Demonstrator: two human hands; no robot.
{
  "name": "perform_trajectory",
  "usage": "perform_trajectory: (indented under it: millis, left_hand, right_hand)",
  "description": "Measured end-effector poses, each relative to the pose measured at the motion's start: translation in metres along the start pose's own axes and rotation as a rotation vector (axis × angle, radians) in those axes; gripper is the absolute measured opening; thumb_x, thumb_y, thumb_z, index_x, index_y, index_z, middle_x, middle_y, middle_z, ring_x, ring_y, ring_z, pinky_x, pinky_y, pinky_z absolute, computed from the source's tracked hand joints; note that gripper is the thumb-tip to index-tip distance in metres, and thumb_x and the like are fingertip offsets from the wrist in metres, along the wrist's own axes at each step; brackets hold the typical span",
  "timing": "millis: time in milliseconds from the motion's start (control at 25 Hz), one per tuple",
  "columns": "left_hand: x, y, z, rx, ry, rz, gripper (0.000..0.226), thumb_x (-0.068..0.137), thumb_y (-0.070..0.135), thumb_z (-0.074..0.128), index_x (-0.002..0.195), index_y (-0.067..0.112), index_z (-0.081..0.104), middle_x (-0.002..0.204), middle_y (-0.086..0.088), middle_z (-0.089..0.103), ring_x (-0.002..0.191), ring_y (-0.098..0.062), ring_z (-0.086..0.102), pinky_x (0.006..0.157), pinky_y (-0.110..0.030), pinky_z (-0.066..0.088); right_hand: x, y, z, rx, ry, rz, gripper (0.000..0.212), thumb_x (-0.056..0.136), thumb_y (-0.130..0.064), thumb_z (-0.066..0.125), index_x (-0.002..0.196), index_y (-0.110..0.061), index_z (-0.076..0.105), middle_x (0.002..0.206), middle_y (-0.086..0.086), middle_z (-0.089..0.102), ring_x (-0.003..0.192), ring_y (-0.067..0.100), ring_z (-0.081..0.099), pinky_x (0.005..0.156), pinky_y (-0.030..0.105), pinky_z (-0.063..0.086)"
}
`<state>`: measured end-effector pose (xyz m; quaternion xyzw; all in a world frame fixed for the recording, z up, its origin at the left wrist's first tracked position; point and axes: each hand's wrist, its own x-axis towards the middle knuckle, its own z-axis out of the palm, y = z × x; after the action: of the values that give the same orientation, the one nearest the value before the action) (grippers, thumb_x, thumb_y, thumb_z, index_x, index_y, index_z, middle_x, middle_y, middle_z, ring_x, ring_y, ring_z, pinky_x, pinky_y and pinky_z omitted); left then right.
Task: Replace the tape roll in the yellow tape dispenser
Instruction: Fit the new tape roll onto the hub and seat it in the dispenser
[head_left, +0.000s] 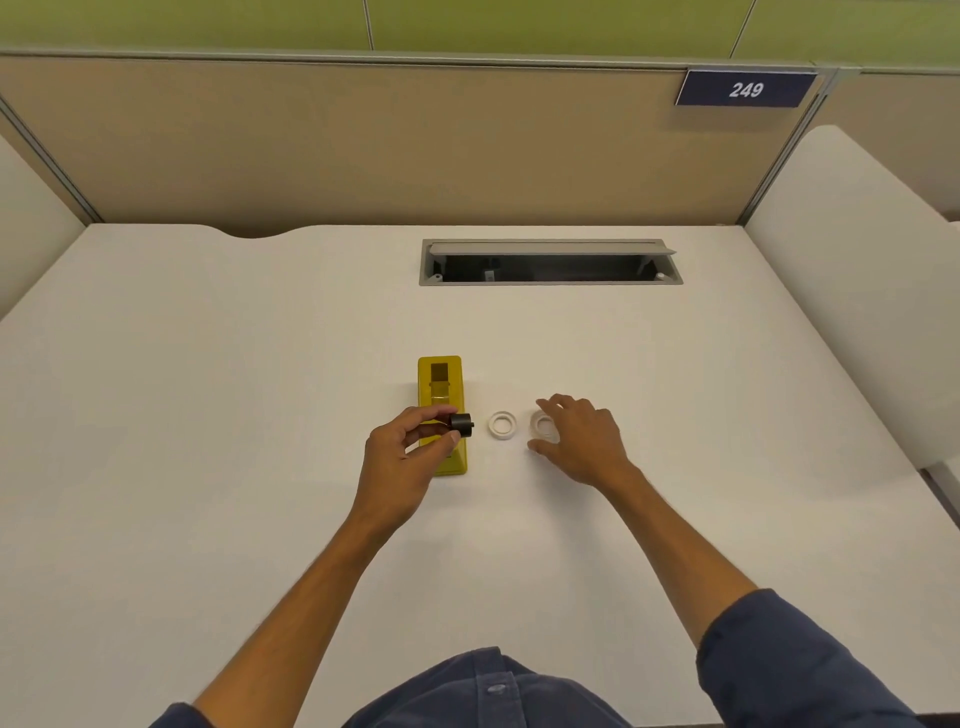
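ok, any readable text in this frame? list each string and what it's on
"249": white numerals on the dark blue sign fixed at the top of the beige partition.
Nothing else is readable: no print shows on the yellow tape dispenser, the black spindle in the left hand, or the two tape rolls on the desk.

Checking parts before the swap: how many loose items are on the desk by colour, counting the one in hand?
Yellow: 1, the tape dispenser
Black: 1, the spindle in the left hand
White: 2, one ring, one ring under the right hand
Total: 4
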<state>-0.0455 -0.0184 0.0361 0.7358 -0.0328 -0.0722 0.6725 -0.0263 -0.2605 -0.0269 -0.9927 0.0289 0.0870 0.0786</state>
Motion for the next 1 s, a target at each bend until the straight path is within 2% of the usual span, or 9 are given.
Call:
perform_trajectory:
  millis: [160, 240, 440, 600, 720, 880, 1000]
  left_hand:
    - [-0.001, 0.001, 0.000, 0.001, 0.000, -0.003, 0.028, 0.083, 0.007, 0.067, 0.100, 0.030, 0.070, 0.102, 0.007, 0.072, 0.095, -0.005, 0.067, 0.070, -0.011, 0.050]
    - [-0.002, 0.002, -0.001, 0.002, 0.000, 0.001, 0.029, 0.083, 0.007, 0.067, 0.099, 0.030, 0.070, 0.102, 0.007, 0.073, 0.095, -0.005, 0.067, 0.070, -0.012, 0.051]
    - [-0.001, 0.004, -0.002, 0.000, 0.003, -0.004, 0.028, 0.083, 0.007, 0.067, 0.101, 0.027, 0.070, 0.104, 0.004, 0.072, 0.097, -0.007, 0.067, 0.072, -0.014, 0.053]
    - [-0.002, 0.007, 0.001, -0.009, -0.004, -0.003, 0.027, 0.083, 0.006, 0.066, 0.101, 0.026, 0.070, 0.105, 0.003, 0.072, 0.094, -0.005, 0.067, 0.071, -0.014, 0.052]
    - [-0.002, 0.010, 0.004, -0.005, -0.014, -0.007, 0.026, 0.083, 0.007, 0.067, 0.102, 0.025, 0.069, 0.105, 0.003, 0.072, 0.093, -0.006, 0.068, 0.073, -0.017, 0.055]
    - [-0.003, 0.015, 0.008, 0.004, -0.029, 0.022, 0.027, 0.083, 0.010, 0.067, 0.100, 0.030, 0.069, 0.104, 0.008, 0.071, 0.095, -0.003, 0.066, 0.073, -0.014, 0.053]
    - [-0.004, 0.018, 0.008, 0.037, -0.033, 0.047, 0.027, 0.083, 0.012, 0.067, 0.103, 0.030, 0.069, 0.103, 0.012, 0.070, 0.098, -0.003, 0.064, 0.079, -0.019, 0.054]
  right_hand:
    - [0.002, 0.001, 0.006, 0.025, 0.047, 0.005, 0.051, 0.090, -0.044, 0.058, 0.136, -0.025, 0.047, 0.136, 0.001, 0.053, 0.117, 0.026, 0.052, 0.092, 0.038, 0.039]
    - [0.000, 0.000, 0.005, 0.135, 0.096, 0.022, 0.047, 0.089, -0.042, 0.060, 0.132, -0.025, 0.050, 0.133, 0.000, 0.056, 0.114, 0.025, 0.055, 0.090, 0.037, 0.041]
    - [-0.019, -0.012, -0.011, 0.986, 0.202, 0.148, 0.039, 0.084, -0.038, 0.070, 0.120, -0.027, 0.061, 0.117, -0.007, 0.067, 0.099, 0.011, 0.065, 0.086, 0.027, 0.051]
    - [-0.037, -0.024, -0.030, 1.330, 0.135, 0.105, 0.028, 0.090, -0.029, 0.065, 0.118, -0.028, 0.063, 0.113, 0.003, 0.069, 0.095, 0.016, 0.069, 0.082, 0.028, 0.056]
    - [-0.050, -0.033, -0.042, 1.446, 0.086, 0.031, 0.027, 0.091, -0.023, 0.065, 0.117, -0.028, 0.065, 0.113, 0.004, 0.069, 0.097, 0.017, 0.069, 0.081, 0.029, 0.058]
    - [-0.059, -0.042, -0.052, 1.474, 0.039, -0.038, 0.031, 0.088, -0.016, 0.068, 0.118, -0.026, 0.066, 0.119, 0.005, 0.067, 0.107, 0.016, 0.065, 0.086, 0.034, 0.058]
    - [-0.061, -0.046, -0.057, 1.460, 0.019, -0.089, 0.038, 0.086, -0.009, 0.069, 0.120, -0.023, 0.064, 0.120, 0.004, 0.066, 0.100, 0.017, 0.068, 0.087, 0.033, 0.057]
